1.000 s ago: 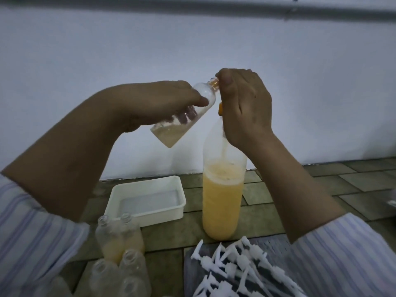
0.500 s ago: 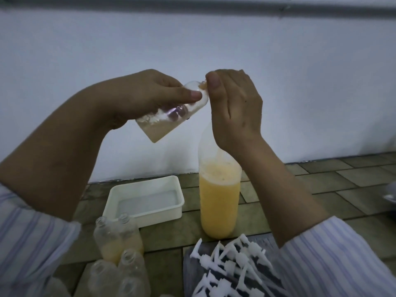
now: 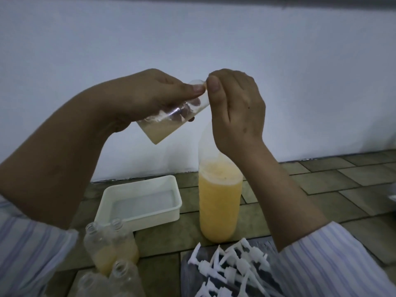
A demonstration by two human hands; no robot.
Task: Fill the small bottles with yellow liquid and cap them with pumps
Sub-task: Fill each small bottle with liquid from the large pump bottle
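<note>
Mid-fill: one small bottle tilted at the big bottle's mouth, nothing capped.

Landmark: big bottle (image 3: 219, 202) of yellow liquid, upright on tiled floor, roughly half full. Above it, left hand (image 3: 147, 97) grips small bottle (image 3: 171, 121), fingers wrapped round the body, neck tilted up toward right hand (image 3: 235, 108); shallow yellow layer in its base. Right hand's fingers curl at the big bottle's top; what they clasp is hidden. Left of big bottle: white tray (image 3: 139, 202). Near-left: standing small bottles (image 3: 111, 249), two partly filled, others seemingly empty, all open. Just in front: heap of white pumps (image 3: 231, 269), unused. Judgement: filling early, capping not begun.
</note>
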